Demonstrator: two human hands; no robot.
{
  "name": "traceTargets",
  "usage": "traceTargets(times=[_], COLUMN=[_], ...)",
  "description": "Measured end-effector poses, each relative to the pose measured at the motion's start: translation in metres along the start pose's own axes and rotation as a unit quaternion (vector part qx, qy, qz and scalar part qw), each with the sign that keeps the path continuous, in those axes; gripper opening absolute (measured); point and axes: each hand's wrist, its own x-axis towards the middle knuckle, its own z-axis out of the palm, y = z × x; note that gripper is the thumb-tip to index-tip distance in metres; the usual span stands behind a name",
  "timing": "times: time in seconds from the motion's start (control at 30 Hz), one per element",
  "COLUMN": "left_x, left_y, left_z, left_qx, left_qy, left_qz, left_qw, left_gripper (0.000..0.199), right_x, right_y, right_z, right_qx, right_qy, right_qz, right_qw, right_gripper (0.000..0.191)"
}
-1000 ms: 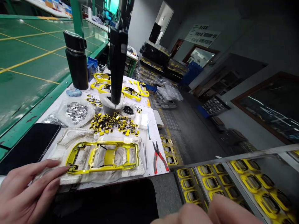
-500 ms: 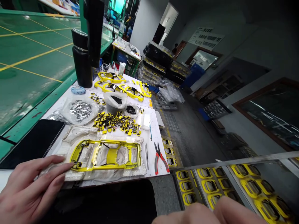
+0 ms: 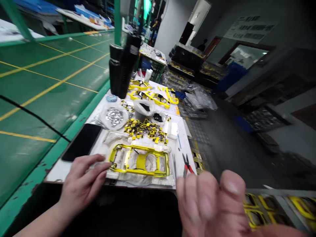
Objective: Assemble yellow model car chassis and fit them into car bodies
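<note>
A yellow toy car body shell (image 3: 141,162) lies with its hollow inside upward in a whitish, dirty moulded cradle (image 3: 116,135) at the table's front. My left hand (image 3: 82,176) rests at the shell's left end, fingers stretched out and fingertips at the shell and cradle edge. Nothing shows gripped in it. Close to the camera, my right hand (image 3: 204,200) is raised with its fingers curled in and the thumb beside them, slightly blurred. No object is visible in it. Behind the right hand lie red-handled pliers (image 3: 187,166), partly covered, beside thin tweezers (image 3: 174,166).
Small yellow-black parts (image 3: 145,130) are heaped behind the cradle. Bags hold silvery pieces (image 3: 115,117) and black pieces (image 3: 158,117). A black phone (image 3: 82,141) lies left, a black tumbler (image 3: 115,74) behind. More yellow shells (image 3: 158,98) lie farther back; trays of yellow frames (image 3: 256,217) are lower right.
My right hand has risen into fuller view from the bottom edge. The camera has turned left, so the table appears farther right. My left hand stays at the shell's left end.
</note>
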Motion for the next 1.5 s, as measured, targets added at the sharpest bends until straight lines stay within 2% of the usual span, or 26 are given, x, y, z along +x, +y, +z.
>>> traceTargets(times=[0.03, 0.07, 0.1, 0.17, 0.23, 0.3, 0.33, 0.4, 0.5, 0.63, 0.73, 0.8, 0.87, 0.9, 0.97, 1.03, 1.07, 1.13, 1.2, 1.27, 1.33, 1.4, 1.5], left_x=[0.001, 0.001, 0.001, 0.000, -0.001, -0.001, -0.001, 0.000, -0.001, -0.001, 0.009, 0.022, 0.041, 0.051, 0.070, 0.086, 0.093, 0.104, 0.111, 0.116, 0.119, 0.121, 0.121], left_y=[0.002, 0.003, 0.004, 0.006, 0.007, 0.007, 0.008, 0.009, 0.011, 0.011, 0.016, 0.026, 0.042, 0.052, 0.074, 0.095, 0.104, 0.115, 0.116, 0.111, 0.102, 0.098, 0.100], left_z=[0.000, -0.001, -0.001, -0.001, -0.003, -0.004, -0.004, -0.004, -0.004, -0.008, -0.020, -0.027, -0.029, -0.027, -0.016, -0.001, 0.007, 0.019, 0.026, 0.029, 0.030, 0.032, 0.034], left_qx=[-0.002, -0.003, -0.003, -0.007, -0.009, -0.012, -0.013, -0.015, 0.001, 0.021, 0.023, -0.003, -0.072, -0.120, -0.215, -0.312, -0.345, -0.369, -0.383, -0.417, -0.456, -0.488, -0.511], left_qy=[-0.004, -0.003, -0.008, -0.006, -0.003, -0.003, -0.004, 0.002, 0.027, 0.037, 0.051, 0.049, 0.013, -0.015, -0.069, -0.118, -0.125, -0.129, -0.128, -0.137, -0.152, -0.173, -0.182], left_qz=[-0.004, -0.008, -0.014, -0.020, -0.023, -0.025, -0.028, -0.043, -0.075, -0.094, -0.106, -0.109, -0.110, -0.112, -0.126, -0.166, -0.194, -0.247, -0.272, -0.276, -0.265, -0.227, -0.146], left_qw=[1.000, 1.000, 1.000, 1.000, 1.000, 1.000, 1.000, 0.999, 0.997, 0.995, 0.993, 0.993, 0.991, 0.986, 0.966, 0.928, 0.910, 0.887, 0.874, 0.855, 0.836, 0.825, 0.827], left_gripper=[0.036, 0.036, 0.036, 0.036, 0.037, 0.040, 0.042, 0.044, 0.048, 0.055, 0.050, 0.042, 0.038, 0.042, 0.067, 0.096, 0.096, 0.074, 0.051, 0.040, 0.035, 0.034, 0.042], right_x=[0.011, 0.023, 0.034, 0.051, 0.062, 0.067, 0.069, 0.072, 0.075, 0.073, 0.064, 0.056, 0.047, 0.042, 0.032, 0.020, 0.014, 0.002, -0.008, -0.014, -0.016, -0.015, -0.010], right_y=[0.010, 0.020, 0.030, 0.049, 0.065, 0.076, 0.079, 0.082, 0.082, 0.076, 0.071, 0.070, 0.074, 0.078, 0.089, 0.102, 0.109, 0.118, 0.122, 0.121, 0.116, 0.112, 0.109], right_z=[-0.003, -0.007, -0.012, -0.021, -0.024, -0.021, -0.017, -0.010, -0.007, -0.022, -0.036, -0.038, -0.034, -0.029, -0.016, -0.003, 0.002, 0.008, 0.007, 0.000, -0.009, -0.018, -0.027], right_qx=[-0.036, -0.115, -0.225, -0.422, -0.544, -0.595, -0.603, -0.596, -0.579, -0.566, -0.534, -0.500, -0.468, -0.456, -0.443, -0.439, -0.437, -0.430, -0.406, -0.374, -0.354, -0.350, -0.308], right_qy=[-0.035, -0.058, -0.104, -0.202, -0.278, -0.341, -0.367, -0.403, -0.414, -0.385, -0.317, -0.258, -0.194, -0.160, -0.091, -0.025, 0.003, 0.043, 0.058, 0.054, 0.051, 0.048, -0.008], right_qz=[-0.019, -0.013, 0.028, 0.074, 0.078, 0.072, 0.071, 0.062, 0.048, 0.007, -0.069, -0.115, -0.149, -0.163, -0.181, -0.186, -0.187, -0.189, -0.190, -0.188, -0.188, -0.182, -0.145], right_qw=[0.999, 0.992, 0.968, 0.881, 0.788, 0.724, 0.705, 0.692, 0.701, 0.729, 0.781, 0.819, 0.849, 0.860, 0.874, 0.879, 0.880, 0.882, 0.892, 0.907, 0.915, 0.918, 0.940], right_gripper=[0.055, 0.050, 0.038, 0.033, 0.060, 0.093, 0.103, 0.110, 0.109, 0.101, 0.095, 0.097, 0.104, 0.108, 0.112, 0.109, 0.106, 0.102, 0.099, 0.093, 0.082, 0.071, 0.057])
